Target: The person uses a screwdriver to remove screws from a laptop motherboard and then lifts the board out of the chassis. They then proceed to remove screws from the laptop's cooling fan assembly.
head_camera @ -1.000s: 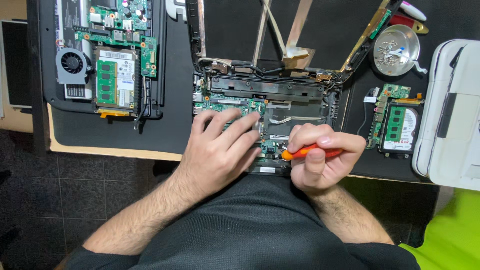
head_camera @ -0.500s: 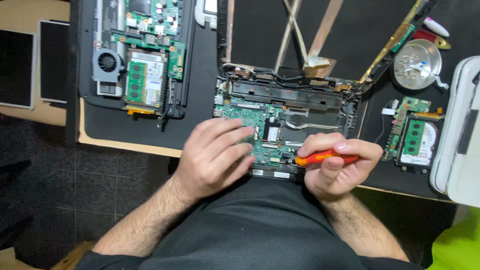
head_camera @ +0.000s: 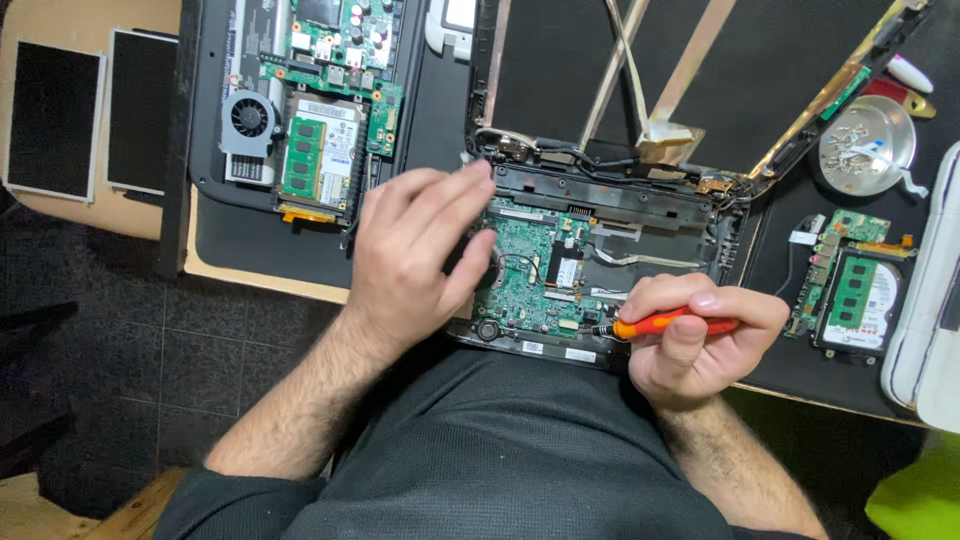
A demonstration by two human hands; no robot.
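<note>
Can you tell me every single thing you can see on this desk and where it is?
Opened small laptop with bare green circuit board: one, green and black, centre, at the desk edge.
Second opened laptop with round black fan and green memory stick: one, upper left.
Flat dark rectangular panels: two, black, far left.
Round shiny metal dish of small screws: one, silver, upper right.
Small green boards beside a silver drive: right side.
Orange-handled screwdriver: one, tip at the board's near edge.
Left hand: over the board's left side.
Right hand: gripping the screwdriver.

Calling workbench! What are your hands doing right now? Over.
Right hand grips orange screwdriver, tip at green circuit board. Left hand rests on board's left edge. Nothing in the way.
</note>
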